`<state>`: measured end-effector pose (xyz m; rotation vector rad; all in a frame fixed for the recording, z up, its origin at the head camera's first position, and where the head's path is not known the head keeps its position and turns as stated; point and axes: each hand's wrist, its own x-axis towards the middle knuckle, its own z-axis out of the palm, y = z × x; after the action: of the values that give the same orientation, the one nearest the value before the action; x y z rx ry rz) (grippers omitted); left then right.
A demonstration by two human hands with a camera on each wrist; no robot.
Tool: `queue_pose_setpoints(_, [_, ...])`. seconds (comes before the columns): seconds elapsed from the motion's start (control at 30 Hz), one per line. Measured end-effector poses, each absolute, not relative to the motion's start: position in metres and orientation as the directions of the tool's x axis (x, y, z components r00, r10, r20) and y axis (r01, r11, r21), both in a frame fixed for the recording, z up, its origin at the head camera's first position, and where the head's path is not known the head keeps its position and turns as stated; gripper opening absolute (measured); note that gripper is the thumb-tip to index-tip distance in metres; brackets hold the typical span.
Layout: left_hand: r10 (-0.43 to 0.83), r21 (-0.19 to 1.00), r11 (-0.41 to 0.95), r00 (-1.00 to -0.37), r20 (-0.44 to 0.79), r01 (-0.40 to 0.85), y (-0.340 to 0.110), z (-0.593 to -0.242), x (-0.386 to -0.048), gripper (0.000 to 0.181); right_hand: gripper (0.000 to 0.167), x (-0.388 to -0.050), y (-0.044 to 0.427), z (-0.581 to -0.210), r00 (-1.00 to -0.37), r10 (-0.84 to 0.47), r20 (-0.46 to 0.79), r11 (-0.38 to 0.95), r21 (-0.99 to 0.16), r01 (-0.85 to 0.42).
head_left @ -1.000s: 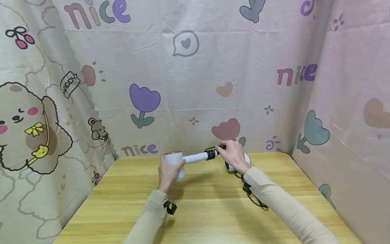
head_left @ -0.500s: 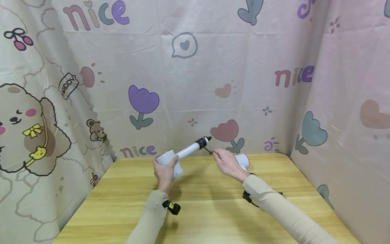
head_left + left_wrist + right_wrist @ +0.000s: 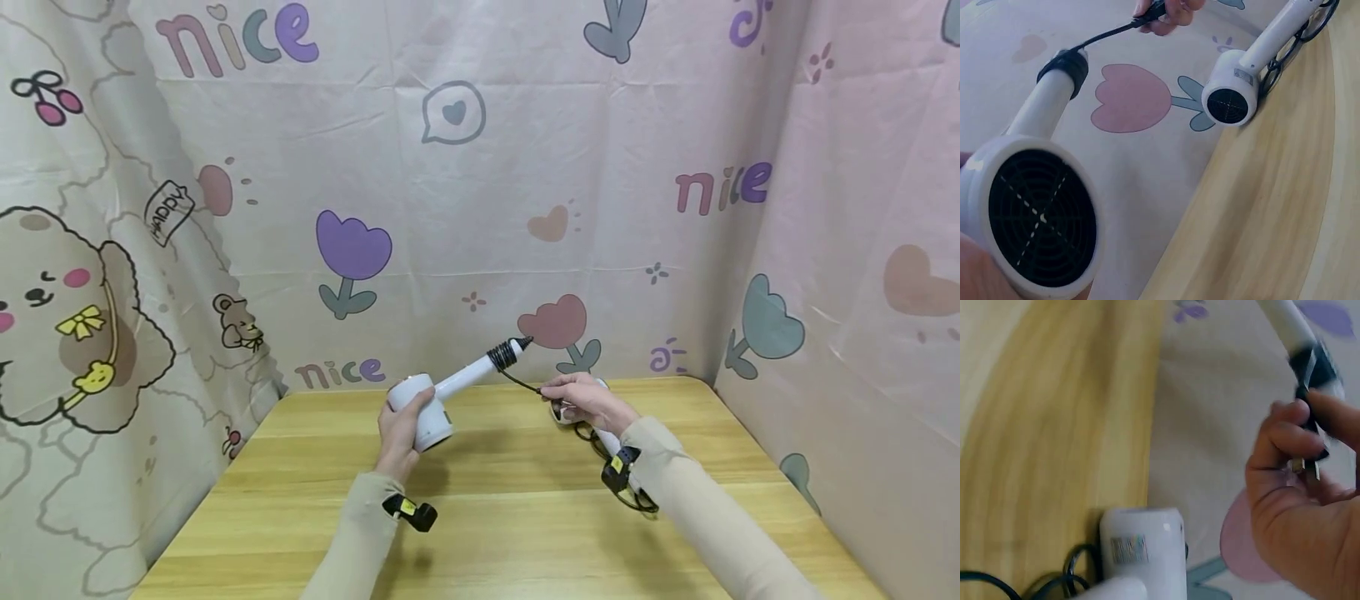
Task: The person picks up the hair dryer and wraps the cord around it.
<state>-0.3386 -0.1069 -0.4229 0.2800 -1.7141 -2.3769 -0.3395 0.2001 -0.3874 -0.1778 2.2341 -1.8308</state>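
Note:
My left hand (image 3: 400,429) grips the round body of a white hair dryer (image 3: 422,421), held above the table with its handle slanting up to the right. Its black cord (image 3: 502,356) is wound in several turns round the handle near the end. A loose stretch of that cord runs to my right hand (image 3: 592,400), which pinches the black plug (image 3: 1311,428) between thumb and fingers. In the left wrist view the dryer's dark round grille (image 3: 1042,217) faces the camera. The plug's metal prongs show below the fingers in the right wrist view.
A second white hair dryer (image 3: 1230,84) lies on the wooden table (image 3: 510,517), partly behind my right hand and forearm in the head view. Its black cord (image 3: 637,502) loops beside it. A printed curtain (image 3: 450,208) hangs behind the table and at both sides.
My right hand has gone from the end of the dryer's handle out to the right, drawing out a stretch of cord. The dryer has tilted, its handle now pointing more steeply up.

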Motion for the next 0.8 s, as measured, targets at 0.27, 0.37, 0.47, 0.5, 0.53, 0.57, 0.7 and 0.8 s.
queue_pose_setpoints(0.27, [-0.134, 0.965, -0.262, -0.991, -0.024, 0.012, -0.107, -0.426, -0.338, 0.067, 0.036, -0.345, 0.217, -0.372, -0.973, -0.207, -0.103, 0.458, -0.889, -0.003])
queue_pose_setpoints(0.37, [-0.100, 0.975, -0.224, -0.995, -0.015, 0.008, -0.109, -0.423, -0.337, 0.066, 0.032, -0.347, 0.220, -0.362, -0.984, -0.176, -0.024, 0.563, -0.823, -0.080])
queue_pose_setpoints(0.47, [-0.055, 0.981, -0.193, -0.999, -0.002, 0.008, -0.111, -0.421, -0.335, 0.066, 0.030, -0.350, 0.219, -0.355, -0.983, -0.184, -0.026, 0.610, -0.787, -0.094])
queue_pose_setpoints(0.5, [-0.035, 0.983, -0.182, -0.999, 0.002, 0.008, -0.112, -0.420, -0.335, 0.066, 0.032, -0.351, 0.219, -0.354, -0.981, -0.191, -0.034, 0.615, -0.783, -0.092])
queue_pose_setpoints(0.53, [-0.017, 0.985, -0.172, -1.000, 0.003, 0.006, -0.113, -0.420, -0.334, 0.066, 0.035, -0.351, 0.219, -0.352, -0.979, -0.197, -0.043, 0.618, -0.781, -0.091])
queue_pose_setpoints(0.57, [0.002, 0.987, -0.162, -1.000, 0.008, 0.007, -0.113, -0.420, -0.334, 0.066, 0.037, -0.352, 0.219, -0.351, -0.979, -0.197, -0.058, 0.613, -0.787, -0.077])
queue_pose_setpoints(0.7, [0.071, 0.994, -0.105, -0.997, 0.028, 0.020, -0.117, -0.419, -0.331, 0.065, 0.035, -0.353, 0.220, -0.348, -0.975, -0.207, -0.075, 0.605, -0.794, -0.067])
queue_pose_setpoints(0.8, [0.102, 0.998, -0.061, -0.994, 0.038, 0.032, -0.119, -0.418, -0.331, 0.064, 0.027, -0.352, 0.221, -0.347, -0.971, -0.229, -0.066, 0.598, -0.796, -0.087])
